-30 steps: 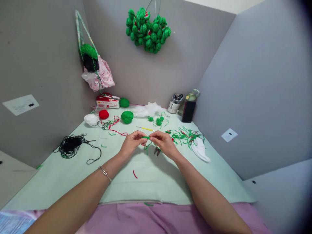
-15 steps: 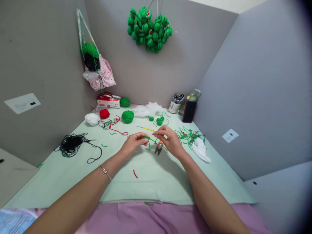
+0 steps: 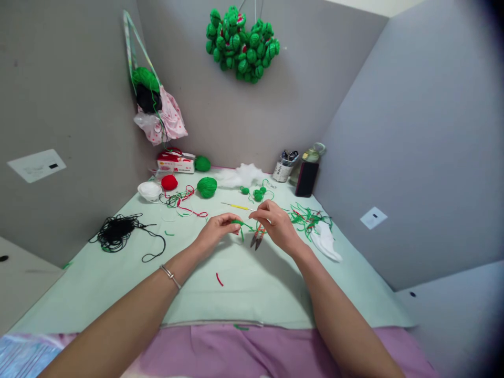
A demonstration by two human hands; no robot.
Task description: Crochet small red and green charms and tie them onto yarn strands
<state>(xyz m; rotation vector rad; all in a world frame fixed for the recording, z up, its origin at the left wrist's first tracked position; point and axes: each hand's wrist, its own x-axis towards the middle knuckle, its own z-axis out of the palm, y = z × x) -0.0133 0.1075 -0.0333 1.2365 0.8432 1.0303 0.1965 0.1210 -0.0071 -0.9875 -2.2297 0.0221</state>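
Facing you, a grey back wall (image 3: 307, 94) at upper centre, a grey side panel (image 3: 66, 105) at left, a bluish panel (image 3: 429, 126) at right, your pale green tabletop (image 3: 236, 304) across the lower middle, soft light.

Head-worn view, forward-down over the table (image 3: 260, 299)

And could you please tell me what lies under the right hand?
Dark-bladed, orange-handled scissors partly show under the right hand; their handle ends are covered.

Two hands (image 3: 218, 231) (image 3: 279, 228) (plus one crochet hook (image 3: 238, 207))
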